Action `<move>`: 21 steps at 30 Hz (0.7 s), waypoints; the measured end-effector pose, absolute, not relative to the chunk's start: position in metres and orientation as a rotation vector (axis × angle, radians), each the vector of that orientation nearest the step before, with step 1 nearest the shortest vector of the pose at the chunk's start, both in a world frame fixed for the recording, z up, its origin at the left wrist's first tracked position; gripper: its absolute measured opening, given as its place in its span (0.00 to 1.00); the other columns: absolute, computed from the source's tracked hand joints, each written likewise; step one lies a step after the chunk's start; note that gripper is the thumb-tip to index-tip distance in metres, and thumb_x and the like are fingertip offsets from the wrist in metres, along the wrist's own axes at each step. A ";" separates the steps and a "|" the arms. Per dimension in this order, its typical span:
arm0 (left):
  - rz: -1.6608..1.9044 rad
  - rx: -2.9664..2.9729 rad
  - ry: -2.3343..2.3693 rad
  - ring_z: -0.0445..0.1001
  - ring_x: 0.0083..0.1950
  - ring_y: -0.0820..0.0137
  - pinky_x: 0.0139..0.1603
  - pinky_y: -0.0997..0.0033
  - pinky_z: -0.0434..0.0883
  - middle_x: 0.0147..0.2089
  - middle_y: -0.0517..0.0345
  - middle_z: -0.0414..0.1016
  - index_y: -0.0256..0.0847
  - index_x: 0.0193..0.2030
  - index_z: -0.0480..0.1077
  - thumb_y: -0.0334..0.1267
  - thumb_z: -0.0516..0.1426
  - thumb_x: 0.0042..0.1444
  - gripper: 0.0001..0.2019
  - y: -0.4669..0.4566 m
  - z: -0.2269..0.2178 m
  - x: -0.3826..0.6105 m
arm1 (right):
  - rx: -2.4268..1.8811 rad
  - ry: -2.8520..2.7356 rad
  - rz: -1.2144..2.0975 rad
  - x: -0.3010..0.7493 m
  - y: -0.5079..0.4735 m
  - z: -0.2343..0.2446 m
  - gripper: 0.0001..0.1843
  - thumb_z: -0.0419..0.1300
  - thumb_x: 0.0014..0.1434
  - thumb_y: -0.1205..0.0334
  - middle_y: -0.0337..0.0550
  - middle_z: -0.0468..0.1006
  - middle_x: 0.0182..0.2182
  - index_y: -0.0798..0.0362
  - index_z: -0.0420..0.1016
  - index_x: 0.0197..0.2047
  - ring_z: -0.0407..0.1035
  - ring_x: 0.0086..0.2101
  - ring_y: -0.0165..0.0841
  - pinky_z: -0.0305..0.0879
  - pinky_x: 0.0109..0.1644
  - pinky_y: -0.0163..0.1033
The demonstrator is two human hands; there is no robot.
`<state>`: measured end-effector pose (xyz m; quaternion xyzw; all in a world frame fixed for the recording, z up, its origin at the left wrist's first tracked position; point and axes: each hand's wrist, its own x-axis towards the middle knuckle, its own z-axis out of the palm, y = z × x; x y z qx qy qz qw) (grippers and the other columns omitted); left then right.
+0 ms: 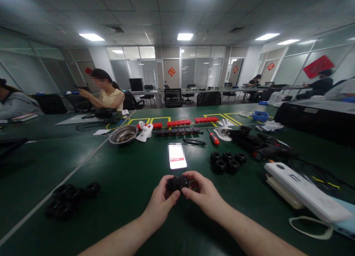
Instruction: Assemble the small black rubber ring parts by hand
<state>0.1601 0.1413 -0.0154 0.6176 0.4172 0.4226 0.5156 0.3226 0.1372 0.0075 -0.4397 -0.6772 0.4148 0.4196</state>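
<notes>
Both my hands meet over the green table, low in the middle of the head view. My left hand and my right hand are each closed on one small black wheel, pinched from either side. Just beyond it lies a phone with its screen lit. A cluster of several black wheels sits to the right of the phone, and another pile of black wheels lies at the left.
Farther back are a metal bowl, a red screwdriver, red part strips and a black tool. A white device lies at the right. People sit at the left and at far desks.
</notes>
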 end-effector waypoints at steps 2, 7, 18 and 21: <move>1.004 1.459 0.973 0.61 0.22 0.76 0.21 0.77 0.59 0.24 0.64 0.62 0.38 0.35 0.59 0.56 0.55 0.43 0.23 0.146 -0.018 0.159 | -1.083 -1.798 0.948 0.323 0.131 0.013 0.19 0.59 0.48 0.66 0.41 0.70 0.38 0.51 0.64 0.45 0.66 0.33 0.31 0.66 0.35 0.38; 0.917 1.366 0.861 0.57 0.19 0.78 0.19 0.78 0.56 0.22 0.65 0.58 0.37 0.30 0.59 0.65 0.52 0.36 0.29 0.151 -0.019 0.156 | -0.930 -2.076 0.684 0.322 0.117 0.025 0.22 0.55 0.51 0.71 0.44 0.64 0.48 0.48 0.63 0.50 0.60 0.47 0.34 0.60 0.50 0.41; 0.943 1.593 0.881 0.58 0.23 0.75 0.23 0.77 0.57 0.24 0.62 0.59 0.36 0.31 0.63 0.63 0.49 0.42 0.27 0.146 -0.021 0.155 | -0.941 -1.852 0.834 0.321 0.124 0.012 0.20 0.54 0.55 0.63 0.43 0.68 0.44 0.46 0.62 0.52 0.64 0.42 0.34 0.64 0.43 0.39; 0.972 1.632 0.906 0.58 0.24 0.75 0.24 0.77 0.57 0.25 0.62 0.60 0.36 0.30 0.63 0.61 0.51 0.43 0.25 0.146 -0.020 0.154 | -1.001 -1.822 0.857 0.320 0.124 0.012 0.19 0.57 0.52 0.62 0.43 0.69 0.43 0.49 0.64 0.49 0.65 0.39 0.33 0.65 0.40 0.38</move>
